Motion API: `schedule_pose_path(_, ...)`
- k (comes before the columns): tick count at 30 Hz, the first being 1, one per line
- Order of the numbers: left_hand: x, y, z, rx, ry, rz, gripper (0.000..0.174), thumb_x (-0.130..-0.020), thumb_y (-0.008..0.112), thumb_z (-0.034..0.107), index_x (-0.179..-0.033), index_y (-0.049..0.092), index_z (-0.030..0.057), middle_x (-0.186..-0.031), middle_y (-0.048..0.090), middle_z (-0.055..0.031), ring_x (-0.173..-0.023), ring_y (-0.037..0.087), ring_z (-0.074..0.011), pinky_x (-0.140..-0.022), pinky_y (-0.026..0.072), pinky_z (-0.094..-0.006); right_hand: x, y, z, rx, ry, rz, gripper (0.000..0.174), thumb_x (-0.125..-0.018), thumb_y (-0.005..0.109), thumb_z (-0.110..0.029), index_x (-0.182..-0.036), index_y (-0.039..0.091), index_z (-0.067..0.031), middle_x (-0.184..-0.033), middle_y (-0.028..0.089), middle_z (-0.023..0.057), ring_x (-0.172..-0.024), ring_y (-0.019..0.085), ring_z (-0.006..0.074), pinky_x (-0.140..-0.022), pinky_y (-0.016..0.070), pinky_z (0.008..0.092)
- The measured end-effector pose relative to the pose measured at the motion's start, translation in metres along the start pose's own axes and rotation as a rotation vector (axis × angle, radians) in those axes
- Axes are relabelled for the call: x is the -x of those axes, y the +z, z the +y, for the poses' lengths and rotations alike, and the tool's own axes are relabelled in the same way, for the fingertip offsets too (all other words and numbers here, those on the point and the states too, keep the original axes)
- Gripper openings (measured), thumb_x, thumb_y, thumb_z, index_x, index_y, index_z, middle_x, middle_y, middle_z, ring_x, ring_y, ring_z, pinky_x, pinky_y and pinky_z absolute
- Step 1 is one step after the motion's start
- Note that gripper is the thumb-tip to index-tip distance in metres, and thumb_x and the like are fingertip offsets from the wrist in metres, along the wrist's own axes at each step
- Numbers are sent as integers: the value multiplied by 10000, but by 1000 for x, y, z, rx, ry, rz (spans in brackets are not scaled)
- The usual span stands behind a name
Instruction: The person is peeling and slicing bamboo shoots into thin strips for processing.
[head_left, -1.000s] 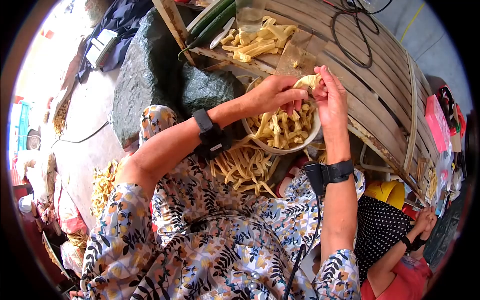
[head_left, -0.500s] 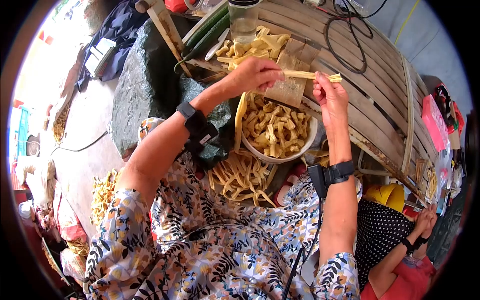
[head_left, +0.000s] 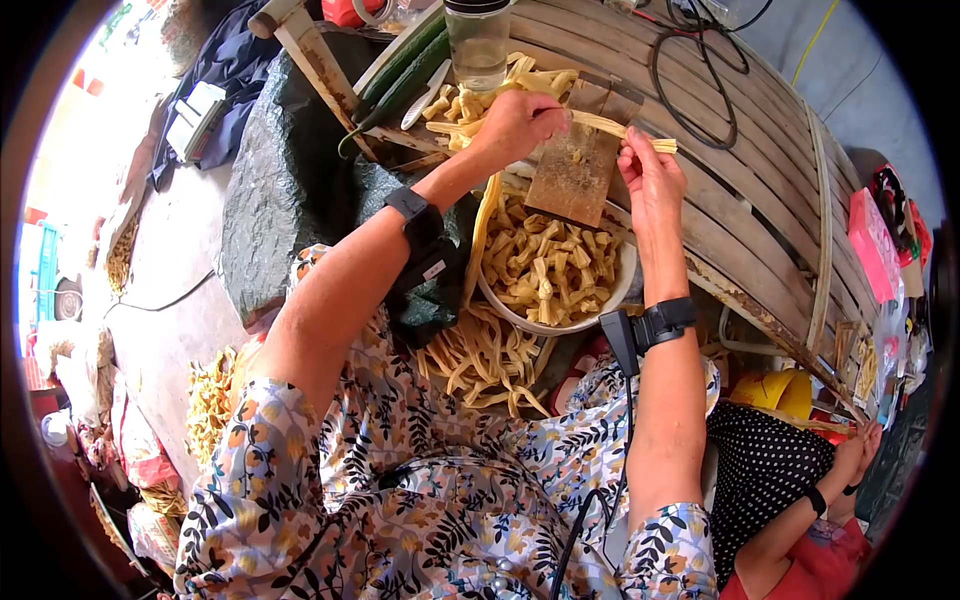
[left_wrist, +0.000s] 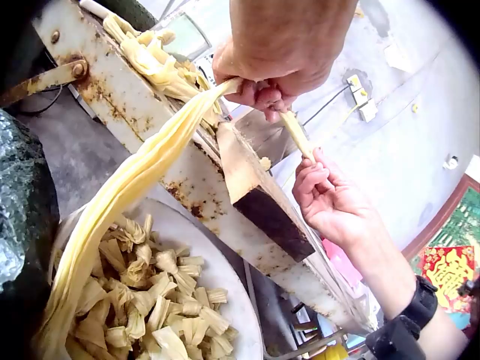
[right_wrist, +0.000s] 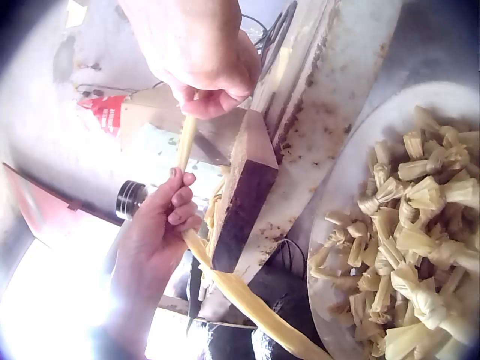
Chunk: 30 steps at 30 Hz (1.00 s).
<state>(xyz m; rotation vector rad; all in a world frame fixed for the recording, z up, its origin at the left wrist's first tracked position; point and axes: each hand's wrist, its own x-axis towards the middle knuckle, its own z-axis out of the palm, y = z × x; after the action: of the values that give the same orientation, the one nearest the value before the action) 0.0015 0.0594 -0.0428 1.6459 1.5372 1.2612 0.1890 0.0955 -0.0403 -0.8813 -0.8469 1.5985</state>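
Above the wooden block (head_left: pixel 568 192), our left hand (head_left: pixel 518 124) and right hand (head_left: pixel 656 180) pinch a yellow strip (head_left: pixel 598 122), long axis crosswise, tip pointing right, tail hanging by the bowl (head_left: pixel 628 272).

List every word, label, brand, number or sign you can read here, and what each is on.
None reads clearly.
Red poster: large gold character, too blurred to read surely.
Red packet: white marks, too blurred.
Black device on the left wrist: white label, too small.
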Motion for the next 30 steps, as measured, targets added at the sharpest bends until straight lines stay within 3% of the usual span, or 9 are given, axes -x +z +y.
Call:
schedule_pose_path(8, -3, 2, -7, -11, -46, 25, 215, -821, 576, 202, -846, 639, -2, -697, 611, -11, -622, 536, -73, -576, 441, -221, -2, 3, 3, -2, -1, 24, 156, -754, 674, -90, -853, 607, 10, -719, 584, 30, -591, 538, 63, -520, 476, 158)
schedule_pose_path(17, 9, 7, -24, -97, -35, 110, 203, -816, 572, 213, -797, 652, 28, -622, 567, -6, -533, 476, -82, -497, 396, -238, -4, -16, 15, 251, -39, 149, 164, -745, 683, -107, -820, 611, 20, -693, 590, 46, -550, 525, 70, -483, 449, 172)
schedule_pose_path(18, 11, -3, -16, 5, -218, 2, 232, -845, 540, 218, -835, 643, 10, -620, 507, 12, -544, 434, -67, -502, 358, -214, 1, -20, 9, 199, -11, 134, 167, -748, 682, -115, -816, 613, 21, -691, 590, 48, -547, 525, 69, -479, 448, 170)
schedule_pose_path(21, 26, -20, 1, 436, -241, -189, 288, -887, 479, 230, -926, 612, -22, -663, 458, 29, -580, 407, -53, -533, 331, -181, 27, -19, -14, 249, 61, -10, 244, -805, 629, -222, -833, 627, 20, -715, 606, 53, -567, 537, 60, -492, 446, 154)
schedule_pose_path(23, 44, -23, 23, 523, -277, -264, 319, -912, 423, 225, -1017, 561, -44, -709, 460, 29, -623, 418, -66, -582, 350, -196, 51, -17, -29, 390, 105, -126, 297, -828, 598, -274, -859, 631, 19, -735, 616, 51, -585, 544, 55, -518, 453, 154)
schedule_pose_path(25, 51, -19, 30, 619, -325, -318, 321, -914, 413, 223, -1040, 550, -39, -710, 465, 26, -635, 427, -73, -597, 364, -212, 63, -22, -30, 659, 64, -304, 325, -850, 565, -311, -931, 635, -5, -788, 627, 44, -676, 562, 69, -619, 460, 189)
schedule_pose_path(27, 55, -16, 24, 611, -270, -379, 256, -905, 429, 181, -1049, 531, -4, -761, 524, 4, -676, 471, -75, -638, 396, -217, 71, -30, -26, 862, -261, -521, 298, -844, 579, -290, -944, 631, -13, -832, 629, 47, -735, 561, 76, -659, 453, 199)
schedule_pose_path(30, 68, -12, 34, 637, -284, -417, 187, -891, 460, 136, -1057, 473, 50, -866, 601, -36, -701, 533, -74, -646, 429, -205, 77, -30, -26, 757, -342, -349, 288, -831, 601, -269, -961, 619, -13, -865, 627, 48, -785, 551, 72, -690, 444, 203)
